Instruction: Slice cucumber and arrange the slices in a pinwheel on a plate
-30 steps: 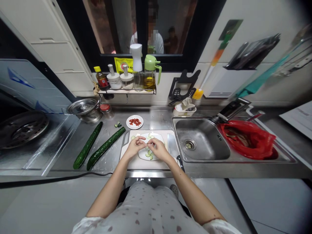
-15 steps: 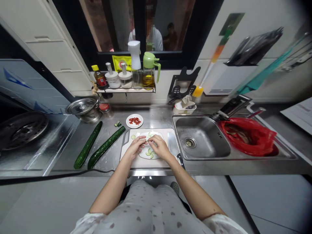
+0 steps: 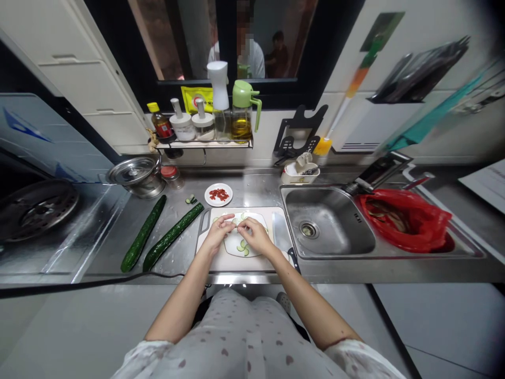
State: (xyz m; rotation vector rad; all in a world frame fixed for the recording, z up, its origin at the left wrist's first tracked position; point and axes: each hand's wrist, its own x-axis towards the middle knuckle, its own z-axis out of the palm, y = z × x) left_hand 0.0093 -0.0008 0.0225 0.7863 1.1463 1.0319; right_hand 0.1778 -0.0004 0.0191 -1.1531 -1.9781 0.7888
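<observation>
A white plate (image 3: 233, 250) with cucumber slices (image 3: 241, 247) lies on a pale cutting board (image 3: 221, 262) at the counter's front edge. My left hand (image 3: 218, 231) and my right hand (image 3: 254, 233) hover over the plate, fingertips pinched together and meeting near its far rim. What they pinch is too small to make out. Two whole cucumbers (image 3: 172, 236) lie on the steel counter left of the board. A knife (image 3: 282, 237) rests at the board's right edge.
A small dish of red chilli pieces (image 3: 218, 194) sits behind the board. The sink (image 3: 325, 227) is to the right, with a red plastic bag (image 3: 406, 220) beyond it. A steel pot (image 3: 136, 176) and a condiment shelf (image 3: 205, 131) stand at the back left.
Both hands have shifted a little farther along the plate toward its back rim, still pinched together. The view has tilted slightly.
</observation>
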